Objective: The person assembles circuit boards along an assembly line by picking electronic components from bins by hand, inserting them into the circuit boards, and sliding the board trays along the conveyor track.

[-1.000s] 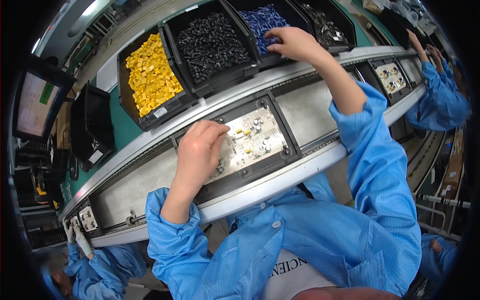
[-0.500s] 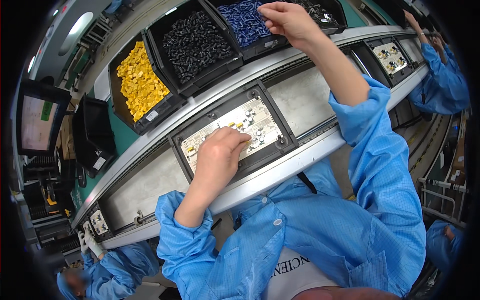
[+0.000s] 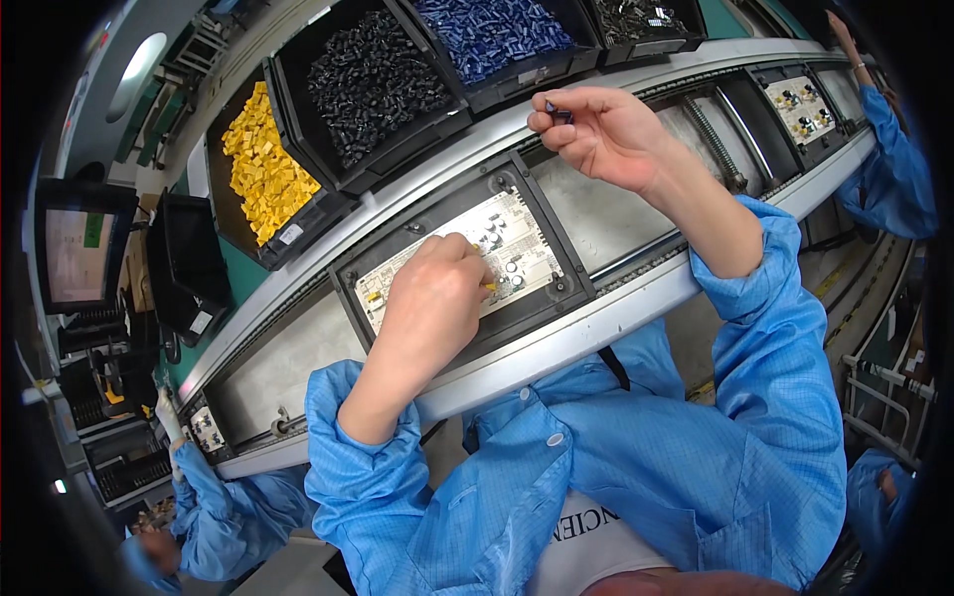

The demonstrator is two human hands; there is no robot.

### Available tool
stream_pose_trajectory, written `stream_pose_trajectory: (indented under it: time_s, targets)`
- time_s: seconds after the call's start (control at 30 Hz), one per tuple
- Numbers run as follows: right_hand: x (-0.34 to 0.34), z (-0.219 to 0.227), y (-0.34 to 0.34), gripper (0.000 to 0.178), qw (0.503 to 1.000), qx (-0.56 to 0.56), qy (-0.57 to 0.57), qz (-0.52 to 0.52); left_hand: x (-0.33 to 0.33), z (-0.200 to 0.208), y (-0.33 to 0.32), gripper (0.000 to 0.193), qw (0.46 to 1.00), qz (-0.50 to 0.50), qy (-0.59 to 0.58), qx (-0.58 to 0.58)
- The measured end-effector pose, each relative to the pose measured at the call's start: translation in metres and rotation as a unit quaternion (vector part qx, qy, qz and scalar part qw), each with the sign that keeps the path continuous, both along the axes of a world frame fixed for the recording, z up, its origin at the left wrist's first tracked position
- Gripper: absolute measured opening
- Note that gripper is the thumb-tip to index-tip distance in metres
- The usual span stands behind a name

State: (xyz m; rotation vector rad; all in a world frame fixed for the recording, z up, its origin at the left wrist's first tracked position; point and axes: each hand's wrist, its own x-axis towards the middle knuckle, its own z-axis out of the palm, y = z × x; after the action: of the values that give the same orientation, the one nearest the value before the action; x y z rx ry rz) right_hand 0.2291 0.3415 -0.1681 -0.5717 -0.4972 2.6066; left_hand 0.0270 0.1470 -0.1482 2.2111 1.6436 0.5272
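Observation:
A white circuit board (image 3: 517, 230) lies in a black carrier tray (image 3: 556, 268) on the conveyor in front of me. My left hand (image 3: 434, 298) rests on the board's middle, fingers curled, pinching a small yellow part against it. My right hand (image 3: 596, 131) hovers above the conveyor to the right of the board, thumb and fingers closed on a small dark blue cylindrical part (image 3: 558, 109). Both my forearms wear blue sleeves.
Black bins stand behind the conveyor: yellow parts (image 3: 260, 167), black parts (image 3: 370, 77), blue parts (image 3: 494, 33), metal parts (image 3: 641, 17). Another board carrier (image 3: 803, 102) sits far right near a co-worker's blue sleeve (image 3: 894, 164). A monitor (image 3: 81, 253) stands left; another person (image 3: 204, 507) sits lower left.
My right hand has pulled back from the blue bin with a blue part in its fingers. My left hand has stayed on the board, shifting slightly toward its middle.

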Motion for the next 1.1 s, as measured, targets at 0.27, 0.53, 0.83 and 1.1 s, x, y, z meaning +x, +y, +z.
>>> stream_pose_trajectory:
  time_s: [0.27,0.53,0.83,1.1]
  targets:
    - [0.005,0.01,-0.011,0.016,0.991,0.124,-0.052,0.017,0.012,-0.001,0.009,0.009,0.999,-0.008,0.05,-0.012]
    - [0.003,0.005,-0.015,0.019,0.982,0.182,-0.048,0.027,0.021,-0.006,0.005,0.008,0.998,0.001,0.065,0.016]
    - [0.001,-0.001,-0.019,0.019,0.971,0.222,-0.069,0.058,0.025,-0.008,0.008,0.005,0.998,0.039,0.044,0.024]
    - [-0.002,0.009,-0.024,0.019,0.967,0.204,-0.111,0.102,0.021,-0.011,0.008,0.005,0.997,0.044,-0.051,0.032]
